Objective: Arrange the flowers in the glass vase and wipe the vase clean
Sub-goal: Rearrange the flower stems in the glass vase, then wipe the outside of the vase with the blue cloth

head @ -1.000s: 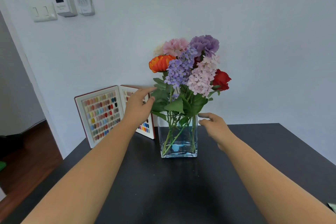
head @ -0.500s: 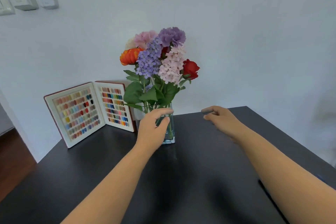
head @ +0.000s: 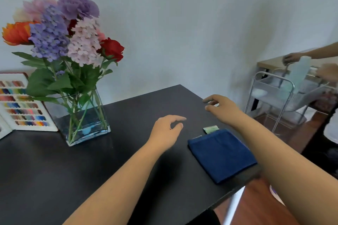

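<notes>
Now both hands are empty, fingers loosely curled: the left hand (head: pixel 167 129) has let go of the vase (head: pixel 82 115) and swung right, the right hand (head: pixel 222 108) hovering beyond. Flowers (head: pixel 62 31) stand arranged in it at ten o'clock, so wiping seems next. A blue cloth (head: pixel 222 155) lies at four o'clock, close to the table (head: pixel 128 160) edge, with something greenish, perhaps paper, behind it. Open tabletop separates cloth and vase.
</notes>
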`<state>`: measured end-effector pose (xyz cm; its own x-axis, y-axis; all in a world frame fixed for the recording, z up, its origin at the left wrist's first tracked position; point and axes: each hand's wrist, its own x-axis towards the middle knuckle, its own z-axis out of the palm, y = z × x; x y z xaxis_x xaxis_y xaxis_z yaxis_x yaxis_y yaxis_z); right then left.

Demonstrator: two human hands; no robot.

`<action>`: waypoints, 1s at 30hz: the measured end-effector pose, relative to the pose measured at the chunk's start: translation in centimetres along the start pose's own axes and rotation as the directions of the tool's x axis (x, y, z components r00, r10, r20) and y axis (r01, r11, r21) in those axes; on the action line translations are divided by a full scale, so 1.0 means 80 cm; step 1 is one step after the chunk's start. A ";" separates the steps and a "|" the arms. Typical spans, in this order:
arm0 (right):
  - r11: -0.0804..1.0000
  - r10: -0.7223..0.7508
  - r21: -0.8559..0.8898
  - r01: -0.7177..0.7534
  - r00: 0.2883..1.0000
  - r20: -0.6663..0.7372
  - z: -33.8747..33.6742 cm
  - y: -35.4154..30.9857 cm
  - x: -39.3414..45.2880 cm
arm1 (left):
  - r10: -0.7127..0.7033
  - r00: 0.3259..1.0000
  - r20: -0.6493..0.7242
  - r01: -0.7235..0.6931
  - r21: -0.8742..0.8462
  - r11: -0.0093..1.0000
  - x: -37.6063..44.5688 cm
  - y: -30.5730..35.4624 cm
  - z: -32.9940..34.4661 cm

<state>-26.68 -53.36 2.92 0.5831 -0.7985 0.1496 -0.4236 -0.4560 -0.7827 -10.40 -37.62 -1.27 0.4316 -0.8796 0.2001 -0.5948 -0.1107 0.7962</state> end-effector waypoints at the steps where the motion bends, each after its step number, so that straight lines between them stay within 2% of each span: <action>1: 1.000 0.013 -0.027 -0.013 1.000 0.012 -0.002 0.012 -0.006 | -0.003 1.000 0.028 0.002 0.049 0.999 0.000 -0.003 0.013; 4: 0.994 0.041 -0.108 -0.035 0.997 0.060 -0.004 0.045 -0.025 | -0.045 0.996 0.082 0.019 0.291 0.956 -0.003 -0.012 0.042; 7: 0.970 0.063 -0.240 -0.040 0.994 0.091 0.002 0.074 -0.043 | -0.083 0.986 0.143 -0.007 0.538 0.843 -0.008 -0.017 0.064; 9: 0.932 0.086 -0.357 -0.056 0.994 0.068 0.007 0.086 -0.054 | -0.075 0.988 0.138 -0.020 0.581 0.814 -0.010 -0.016 0.077; 13: 0.850 0.220 -0.481 -0.214 0.975 -0.046 0.015 0.095 -0.073 | -0.052 0.996 0.077 -0.002 0.570 0.822 -0.011 -0.007 0.090; 16: 0.843 0.219 -0.474 -0.254 0.967 -0.128 0.019 0.094 -0.079 | -0.088 0.995 0.044 0.064 0.395 0.916 -0.011 -0.003 0.093; 18: 0.884 0.261 -0.365 -0.293 0.956 -0.135 0.019 0.092 -0.079 | -0.121 0.992 0.044 0.109 0.214 0.971 -0.013 0.000 0.094; 21: 0.925 0.286 -0.220 -0.309 0.950 -0.127 0.019 0.089 -0.079 | -0.139 0.990 0.001 0.139 0.022 0.990 -0.018 0.006 0.095; 25: 0.977 0.141 -0.142 -0.160 0.981 -0.134 0.023 0.080 -0.088 | -0.205 0.977 -0.061 0.188 -0.212 0.959 -0.019 0.013 0.087; 30: 1.000 0.004 -0.022 -0.009 0.979 -0.206 0.041 0.047 -0.108 | -0.288 0.956 -0.048 0.233 -0.471 0.851 -0.024 0.024 0.073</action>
<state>-31.05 -46.86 -3.26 0.4263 -0.8642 0.2673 -0.4437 -0.4573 -0.7707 -16.32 -38.87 -3.46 0.6168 -0.7871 -0.0104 -0.0861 -0.0807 0.9930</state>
